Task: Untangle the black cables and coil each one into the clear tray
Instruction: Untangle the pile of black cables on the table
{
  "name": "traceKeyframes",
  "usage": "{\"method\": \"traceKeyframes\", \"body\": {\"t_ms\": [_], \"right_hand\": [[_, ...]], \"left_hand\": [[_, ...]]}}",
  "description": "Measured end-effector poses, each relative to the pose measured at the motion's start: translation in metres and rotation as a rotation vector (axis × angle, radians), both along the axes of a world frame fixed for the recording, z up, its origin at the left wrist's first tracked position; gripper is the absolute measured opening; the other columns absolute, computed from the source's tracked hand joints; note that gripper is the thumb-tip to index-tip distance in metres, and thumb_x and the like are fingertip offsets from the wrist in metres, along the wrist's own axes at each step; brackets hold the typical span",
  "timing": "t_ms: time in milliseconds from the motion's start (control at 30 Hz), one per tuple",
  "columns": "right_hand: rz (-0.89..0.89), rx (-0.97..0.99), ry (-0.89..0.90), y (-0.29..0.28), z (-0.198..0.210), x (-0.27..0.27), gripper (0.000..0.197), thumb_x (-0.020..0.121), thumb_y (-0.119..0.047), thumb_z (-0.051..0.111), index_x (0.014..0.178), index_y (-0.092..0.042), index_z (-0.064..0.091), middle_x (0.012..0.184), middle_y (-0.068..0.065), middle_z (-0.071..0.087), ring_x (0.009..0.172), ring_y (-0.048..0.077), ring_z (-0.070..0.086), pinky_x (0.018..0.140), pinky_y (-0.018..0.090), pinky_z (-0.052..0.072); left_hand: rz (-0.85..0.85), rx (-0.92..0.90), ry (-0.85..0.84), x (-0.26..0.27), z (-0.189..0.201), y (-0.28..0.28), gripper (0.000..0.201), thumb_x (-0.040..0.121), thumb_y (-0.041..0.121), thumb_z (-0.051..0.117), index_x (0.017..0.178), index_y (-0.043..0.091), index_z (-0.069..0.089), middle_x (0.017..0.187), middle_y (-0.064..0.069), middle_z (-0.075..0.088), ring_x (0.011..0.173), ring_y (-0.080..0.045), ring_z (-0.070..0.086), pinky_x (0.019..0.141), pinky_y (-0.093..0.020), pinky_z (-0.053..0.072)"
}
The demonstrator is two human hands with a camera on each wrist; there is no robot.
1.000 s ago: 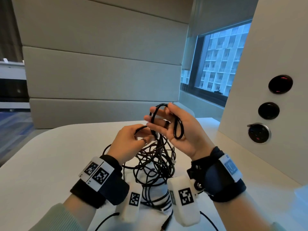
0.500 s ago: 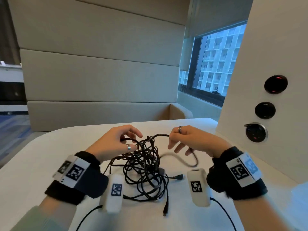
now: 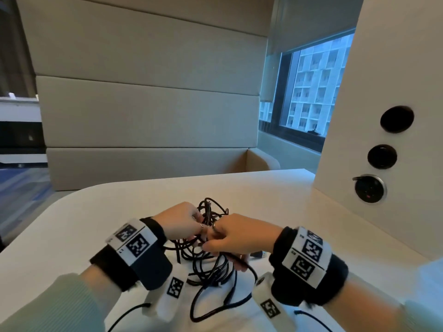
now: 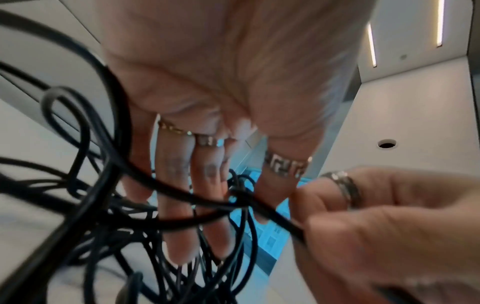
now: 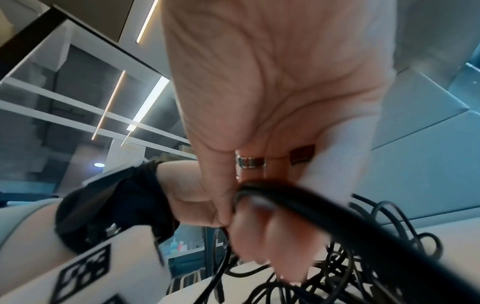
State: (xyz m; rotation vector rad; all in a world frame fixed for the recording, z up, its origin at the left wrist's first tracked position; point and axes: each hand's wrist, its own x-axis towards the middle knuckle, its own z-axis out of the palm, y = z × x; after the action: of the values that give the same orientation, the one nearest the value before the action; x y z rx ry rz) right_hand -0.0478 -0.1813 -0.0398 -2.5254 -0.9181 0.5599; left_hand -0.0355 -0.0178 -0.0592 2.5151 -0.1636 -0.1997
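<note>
A tangle of black cables point(image 3: 208, 259) lies on the white table point(image 3: 96, 212). My left hand point(image 3: 182, 221) is at its top left, with its fingers point(image 4: 179, 205) threaded down among the strands point(image 4: 116, 205) and its thumb beside a knot. My right hand point(image 3: 237, 238) meets it from the right and pinches one black strand point(image 5: 285, 193) between thumb and forefinger. A loose loop point(image 3: 215, 307) trails toward me, and a plug end point(image 3: 260, 254) shows behind the right hand. A pale bluish shape point(image 3: 431, 271) at the right edge may be the clear tray; I cannot tell.
A white wall panel point(image 3: 383, 68) with three round sockets point(image 3: 370, 188) stands close on the right. A padded bench back point(image 3: 143, 116) rises beyond the far table edge, with a window point(image 3: 311, 92) behind it on the right. Thin cables point(image 3: 124, 315) from the wrist cameras lie near me.
The hands were raised with a loop over the right fingers, then dropped apart over the pile. They have now come together at the tangle, and the right hand has pinched a strand.
</note>
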Motion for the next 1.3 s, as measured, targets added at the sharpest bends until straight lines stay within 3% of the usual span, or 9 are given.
{"method": "traceKeyframes", "body": {"t_ms": [200, 333, 500, 700, 900, 967, 1067, 1200, 1300], "right_hand": [[-0.342, 0.437, -0.245, -0.02, -0.003, 0.05, 0.016, 0.098, -0.023, 0.043, 0.102, -0.019, 0.058, 0.091, 0.003, 0.064, 0.08, 0.017, 0.063, 0.062, 0.029, 0.057], [-0.312, 0.387, -0.18, -0.028, -0.02, 0.073, 0.045, 0.094, 0.0, 0.033, 0.13, -0.022, 0.049, 0.126, 0.001, 0.054, 0.092, 0.018, 0.059, 0.069, 0.03, 0.055], [-0.183, 0.43, -0.117, -0.043, -0.025, 0.068, 0.024, 0.096, -0.009, 0.047, 0.112, -0.015, 0.064, 0.092, -0.004, 0.065, 0.068, 0.009, 0.064, 0.045, 0.018, 0.048], [-0.123, 0.518, -0.221, -0.047, -0.019, 0.054, 0.015, 0.095, -0.017, 0.052, 0.092, -0.029, 0.061, 0.081, -0.01, 0.061, 0.063, -0.007, 0.051, 0.058, 0.01, 0.039], [-0.171, 0.616, -0.119, -0.034, -0.015, 0.042, 0.014, 0.097, -0.015, 0.046, 0.091, -0.023, 0.055, 0.07, 0.0, 0.051, 0.052, 0.005, 0.044, 0.056, 0.019, 0.043], [-0.137, 0.636, -0.13, -0.028, -0.01, 0.038, 0.015, 0.097, -0.014, 0.047, 0.09, -0.025, 0.055, 0.068, -0.002, 0.053, 0.05, 0.005, 0.047, 0.055, 0.021, 0.045], [-0.101, 0.631, -0.183, -0.017, -0.003, 0.033, 0.01, 0.094, -0.021, 0.054, 0.087, -0.027, 0.057, 0.076, 0.001, 0.061, 0.058, 0.008, 0.055, 0.057, 0.025, 0.051], [-0.148, 0.623, -0.288, -0.015, 0.0, 0.03, 0.014, 0.094, -0.022, 0.053, 0.081, -0.023, 0.056, 0.077, 0.004, 0.06, 0.067, 0.01, 0.056, 0.064, 0.03, 0.056], [-0.249, 0.853, -0.115, -0.023, 0.005, 0.033, 0.019, 0.098, -0.019, 0.045, 0.081, -0.014, 0.051, 0.07, 0.0, 0.042, 0.051, 0.002, 0.044, 0.064, 0.031, 0.059]], "left_hand": [[-0.062, -0.302, -0.096, -0.005, -0.015, 0.005, 0.011, 0.094, 0.007, 0.049, 0.092, 0.017, 0.053, 0.077, 0.002, 0.065, 0.072, -0.014, 0.066, 0.077, -0.028, 0.053], [-0.147, -0.262, -0.274, -0.002, -0.01, 0.013, 0.026, 0.097, 0.007, 0.043, 0.085, 0.027, 0.055, 0.07, 0.005, 0.06, 0.066, -0.004, 0.06, 0.073, -0.022, 0.045], [-0.135, -0.278, -0.413, 0.002, -0.006, 0.019, 0.03, 0.098, 0.009, 0.04, 0.091, 0.034, 0.057, 0.073, 0.006, 0.06, 0.072, -0.002, 0.054, 0.073, -0.015, 0.039], [-0.065, -0.277, -0.404, 0.008, -0.003, 0.032, 0.029, 0.098, 0.017, 0.043, 0.096, 0.042, 0.057, 0.095, 0.012, 0.066, 0.095, -0.006, 0.059, 0.092, -0.026, 0.042], [0.021, -0.27, -0.498, -0.006, 0.017, 0.032, 0.034, 0.095, 0.009, 0.046, 0.106, 0.04, 0.055, 0.111, 0.02, 0.058, 0.107, -0.002, 0.053, 0.09, -0.025, 0.037], [-0.047, -0.393, -0.526, -0.015, 0.026, 0.019, 0.027, 0.092, 0.027, 0.052, 0.118, 0.038, 0.05, 0.115, 0.023, 0.056, 0.111, 0.005, 0.05, 0.093, -0.024, 0.038], [-0.147, -0.262, -0.46, -0.021, 0.03, -0.005, 0.047, 0.081, 0.047, 0.062, 0.124, 0.037, 0.044, 0.11, 0.021, 0.058, 0.101, 0.007, 0.055, 0.082, -0.01, 0.04], [-0.116, -0.129, -0.436, -0.015, 0.018, -0.014, 0.015, 0.083, 0.025, 0.066, 0.092, 0.029, 0.055, 0.084, 0.01, 0.062, 0.077, -0.006, 0.057, 0.064, -0.013, 0.04], [-0.102, -0.213, -0.373, -0.011, 0.019, -0.006, 0.011, 0.084, 0.021, 0.064, 0.089, 0.029, 0.059, 0.079, 0.01, 0.06, 0.072, -0.008, 0.056, 0.065, -0.018, 0.042]]}}
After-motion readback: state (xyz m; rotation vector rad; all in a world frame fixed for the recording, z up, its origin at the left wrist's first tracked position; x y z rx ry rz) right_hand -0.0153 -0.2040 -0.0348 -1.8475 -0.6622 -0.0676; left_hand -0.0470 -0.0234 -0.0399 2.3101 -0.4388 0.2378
